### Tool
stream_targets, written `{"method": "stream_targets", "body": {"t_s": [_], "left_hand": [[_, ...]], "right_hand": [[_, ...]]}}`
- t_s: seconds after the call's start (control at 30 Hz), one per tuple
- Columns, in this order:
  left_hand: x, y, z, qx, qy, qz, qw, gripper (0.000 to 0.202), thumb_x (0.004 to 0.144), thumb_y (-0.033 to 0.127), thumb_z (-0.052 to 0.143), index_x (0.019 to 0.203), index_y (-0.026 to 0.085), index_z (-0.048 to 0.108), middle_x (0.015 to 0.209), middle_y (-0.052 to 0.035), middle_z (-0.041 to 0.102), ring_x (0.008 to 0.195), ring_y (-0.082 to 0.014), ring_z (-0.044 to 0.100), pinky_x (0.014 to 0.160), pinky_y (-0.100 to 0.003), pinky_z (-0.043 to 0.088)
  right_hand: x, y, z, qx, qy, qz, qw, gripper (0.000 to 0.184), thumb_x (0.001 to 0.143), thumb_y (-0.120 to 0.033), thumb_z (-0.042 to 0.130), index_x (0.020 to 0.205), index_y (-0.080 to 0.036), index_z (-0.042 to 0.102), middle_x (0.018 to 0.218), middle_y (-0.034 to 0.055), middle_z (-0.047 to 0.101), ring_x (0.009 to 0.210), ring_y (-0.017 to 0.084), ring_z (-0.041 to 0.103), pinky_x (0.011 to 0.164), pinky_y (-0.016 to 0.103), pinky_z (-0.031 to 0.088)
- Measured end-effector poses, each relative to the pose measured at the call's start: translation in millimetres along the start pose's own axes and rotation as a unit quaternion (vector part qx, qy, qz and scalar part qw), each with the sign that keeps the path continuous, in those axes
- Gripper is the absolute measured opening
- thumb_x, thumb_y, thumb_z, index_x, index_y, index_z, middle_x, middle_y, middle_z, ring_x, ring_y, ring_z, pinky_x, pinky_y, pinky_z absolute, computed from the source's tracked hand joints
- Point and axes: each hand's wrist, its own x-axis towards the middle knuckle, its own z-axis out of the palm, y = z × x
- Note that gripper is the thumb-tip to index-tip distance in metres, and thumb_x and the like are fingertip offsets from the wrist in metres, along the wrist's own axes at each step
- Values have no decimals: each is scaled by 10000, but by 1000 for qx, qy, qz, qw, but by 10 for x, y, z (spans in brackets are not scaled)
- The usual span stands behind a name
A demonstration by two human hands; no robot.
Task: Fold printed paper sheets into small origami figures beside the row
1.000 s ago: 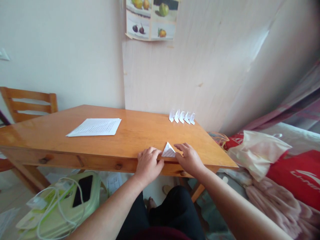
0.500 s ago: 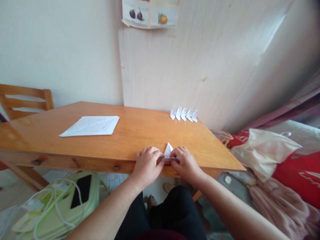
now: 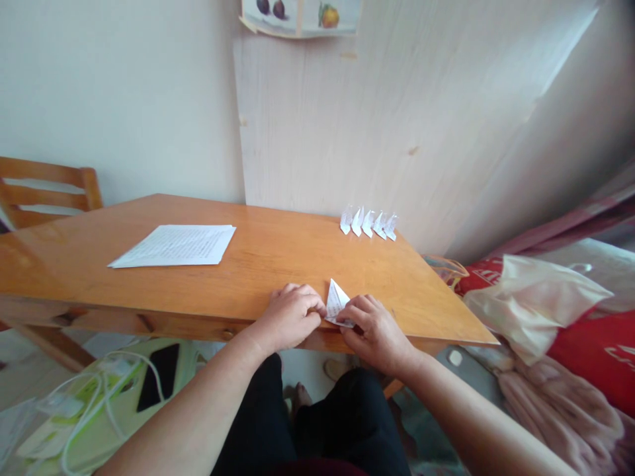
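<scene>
A small folded paper (image 3: pixel 335 299), white with print and pointed at the top, lies at the front edge of the wooden table. My right hand (image 3: pixel 373 328) pinches its lower right part between thumb and fingers, which cover that corner. My left hand (image 3: pixel 292 314) is at the other side, fingers curled, its thumb and forefinger closed at the paper's lower left edge. Just how much paper those fingertips hold is hard to see. Towards the back right of the table, several folded paper pieces (image 3: pixel 368 223) stand in a row.
A stack of printed sheets (image 3: pixel 173 246) lies on the table's left half (image 3: pixel 268 251). Behind it rises the wall, with a chair (image 3: pixel 47 185) at far left. Below left are a green box (image 3: pixel 183 370), a phone (image 3: pixel 159 377) and white cables. Bags (image 3: pixel 536 297) crowd the right side.
The folded paper has turned a little, its point now tilting left and its right side more exposed. My left hand has shifted slightly left, my right hand slightly right. The view has moved a little.
</scene>
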Motion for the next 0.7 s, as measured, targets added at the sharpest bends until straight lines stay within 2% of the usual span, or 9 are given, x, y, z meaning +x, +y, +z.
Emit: {"method": "stream_targets", "body": {"t_s": [0.17, 0.27, 0.37, 0.57, 0.7], "left_hand": [[136, -43, 4, -6, -7, -10, 1000, 200, 848, 260, 554, 797, 280, 747, 1001, 11, 712, 1013, -226, 575, 903, -364, 399], [182, -78, 28, -13, -5, 0, 1000, 198, 828, 258, 560, 786, 279, 752, 988, 17, 712, 978, -210, 583, 906, -350, 397], [191, -87, 44, -15, -2, -2, 1000, 186, 811, 262, 566, 783, 275, 750, 980, 15, 712, 963, -211, 581, 879, -349, 394], [183, -63, 83, 2, 21, -27, 999, 126, 784, 319, 616, 740, 269, 723, 931, 3, 689, 933, -226, 573, 782, -352, 371], [195, -54, 106, 6, 28, -25, 999, 155, 807, 316, 599, 717, 258, 710, 931, -2, 688, 915, -222, 567, 749, -346, 349]], "right_hand": [[-32, -2, -10, -11, -8, -20, 1000, 159, 865, -152, 605, 993, -228, 663, 990, 57, 623, 928, 231, 530, 833, 373, 403], [-33, -13, -16, 1, -11, -6, 1000, 155, 854, -155, 621, 992, -220, 648, 993, 58, 617, 932, 231, 534, 834, 373, 411], [-40, -21, -20, 15, -1, 9, 1000, 136, 851, -151, 625, 974, -210, 635, 1019, 67, 611, 933, 228, 540, 829, 369, 420], [-89, -36, -35, -10, -2, -14, 1000, 161, 871, -166, 626, 1022, -211, 657, 1074, 83, 619, 959, 246, 542, 840, 397, 423], [-136, -25, -41, -18, 5, -15, 1000, 190, 888, -201, 629, 1071, -232, 672, 1092, 83, 624, 963, 251, 543, 837, 411, 425]]}}
